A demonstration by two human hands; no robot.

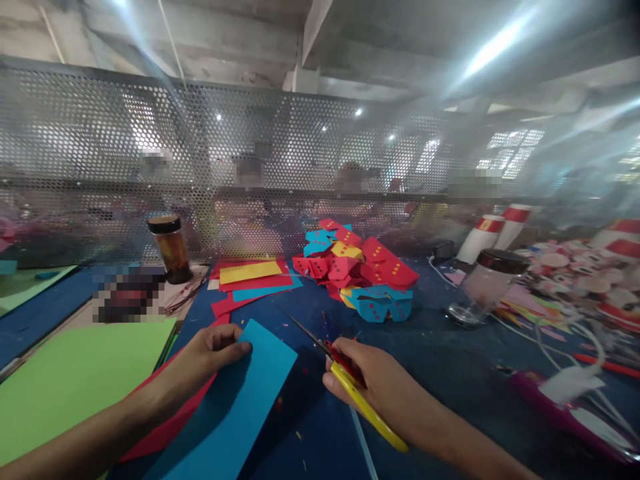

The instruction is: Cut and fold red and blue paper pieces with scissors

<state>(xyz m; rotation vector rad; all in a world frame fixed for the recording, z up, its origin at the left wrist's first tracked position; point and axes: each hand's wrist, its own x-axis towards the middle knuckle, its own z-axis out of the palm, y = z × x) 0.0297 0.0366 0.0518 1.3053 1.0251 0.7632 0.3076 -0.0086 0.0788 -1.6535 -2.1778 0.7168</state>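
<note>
Far L of the blue sheet (250, 400), a lt. green sheet (85, 373); a red sheet (170, 427) lies partly under the blue sheet's L edge. At its far L corner, L hand (215, 350): grip nearly closed, thumb + fingers pinching the paper.

Blue sheet handles, prob., v. light, thin but fairly stiff, like card; may crease or bow, so best hold is a flat pinch nr. an edge or corner, no hard squeeze. Beyond it on the bench (450, 373), a pile of coloured strips (253, 272).

Just R of blue sheet, apart from it: scissors (370, 408), yellow + red handles, blades angled past its far corner, approx. together. R hand (373, 370) has its grip closed round the handles; can't tell which fingers sit in the loops. Beyond + R of blue sheet, heaped dotted pieces (370, 272); farther R, clear jar (485, 287) w/ dark lid.
</note>
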